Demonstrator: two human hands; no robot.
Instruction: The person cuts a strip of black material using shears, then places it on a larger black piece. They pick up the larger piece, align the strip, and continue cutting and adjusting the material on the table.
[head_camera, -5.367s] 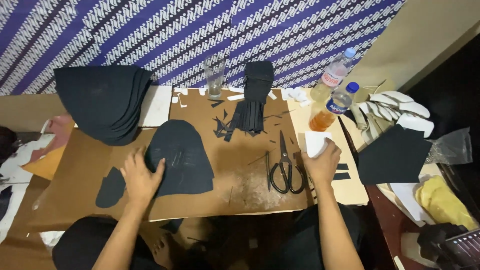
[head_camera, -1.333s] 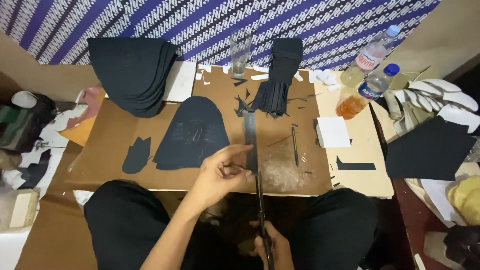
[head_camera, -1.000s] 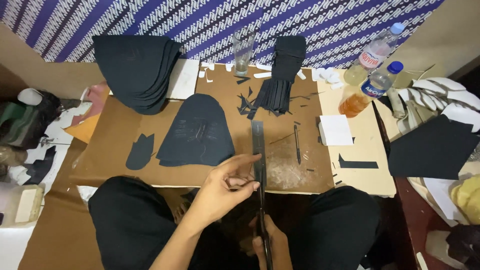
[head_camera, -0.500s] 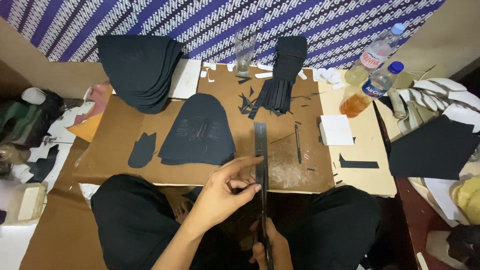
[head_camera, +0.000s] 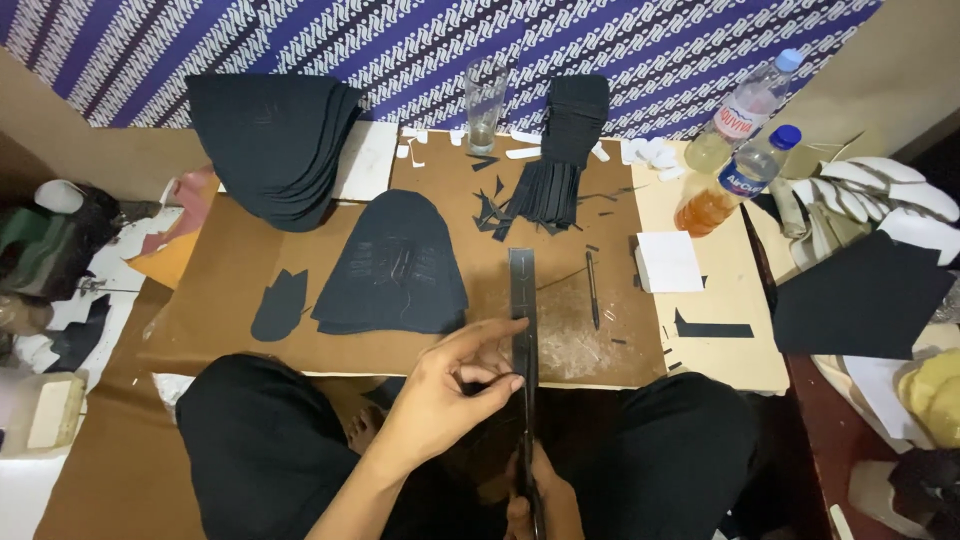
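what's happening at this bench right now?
A person sits at a brown cardboard work board. The left hand pinches a long dark strip that runs from the board down toward the lap, where the right hand grips its lower end; whether that hand also holds a tool can't be told. Beside the strip lie a stack of black cut pieces and a pen. Another black stack, an empty glass and two bottles sit further back.
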